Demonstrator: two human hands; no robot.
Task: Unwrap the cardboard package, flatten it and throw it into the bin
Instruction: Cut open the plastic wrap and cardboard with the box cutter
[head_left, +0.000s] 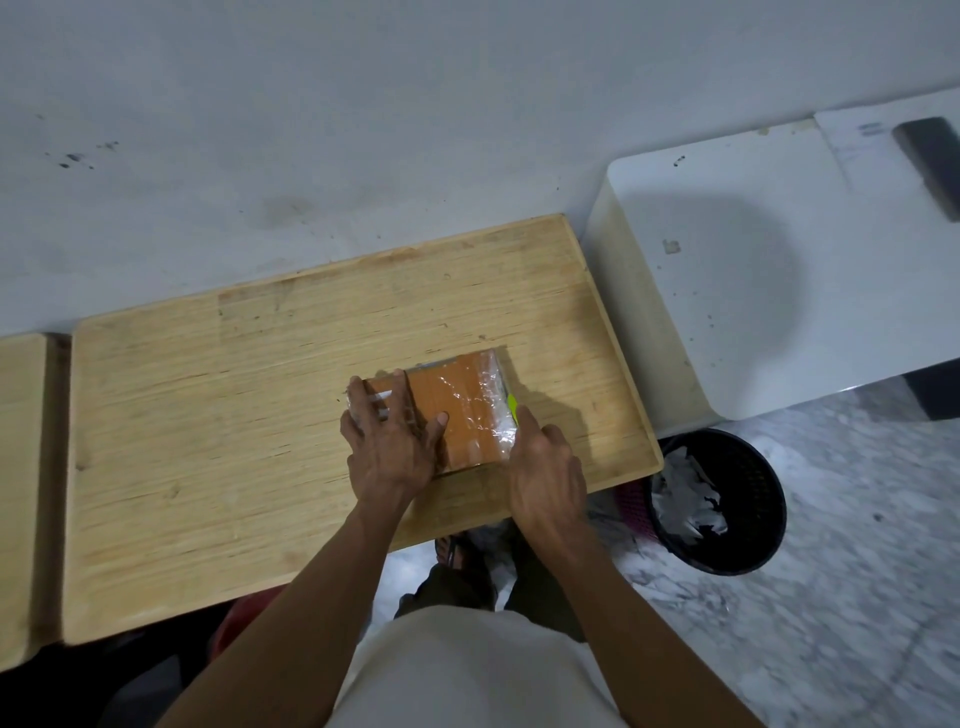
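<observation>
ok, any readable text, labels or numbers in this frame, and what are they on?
Nothing is legible in this frame.
white sheet, far right: short dark printed lines, too blurred to read.
package: yellow-green patch on its right edge, no print can be made out.

Bare table surrounds the package; white counter walls the right side.

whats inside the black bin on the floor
The black bin holds crumpled white and clear scraps, possibly plastic wrap or paper. They cover the bottom, so anything beneath them cannot be seen.
</observation>
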